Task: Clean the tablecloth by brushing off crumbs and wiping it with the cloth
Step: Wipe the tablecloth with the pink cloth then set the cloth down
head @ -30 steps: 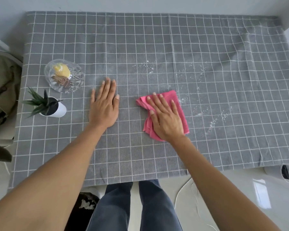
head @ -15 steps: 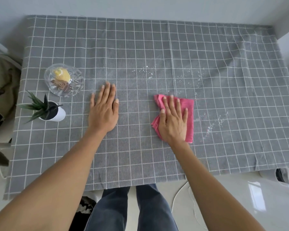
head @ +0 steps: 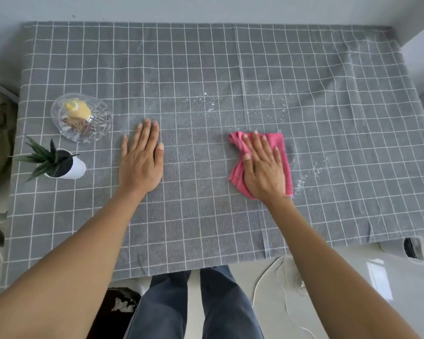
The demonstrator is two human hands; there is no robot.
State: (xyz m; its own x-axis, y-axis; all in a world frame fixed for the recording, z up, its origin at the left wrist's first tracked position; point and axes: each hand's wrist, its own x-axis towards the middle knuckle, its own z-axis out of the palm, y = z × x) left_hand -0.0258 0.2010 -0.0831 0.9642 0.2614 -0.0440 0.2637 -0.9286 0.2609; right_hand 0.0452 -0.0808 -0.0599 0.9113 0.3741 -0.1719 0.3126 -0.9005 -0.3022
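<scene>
- Two patches of white crumbs (head: 312, 171) lie on the grey checked tablecloth (head: 206, 57), right of and beyond your pink cloth (head: 283, 152).
- Your right hand (head: 263, 170) presses the cloth flat, fingers straight and slightly spread.
- Your left hand (head: 141, 157) rests flat, fingers together, pinning the fabric.
- Sweep with even pressure toward one edge, away from the glass dish (head: 101, 118) and potted plant (head: 59, 162).

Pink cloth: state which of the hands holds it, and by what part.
Neither grips it. The right hand presses flat on the pink cloth's middle; the left hand rests on the tablecloth.
</scene>
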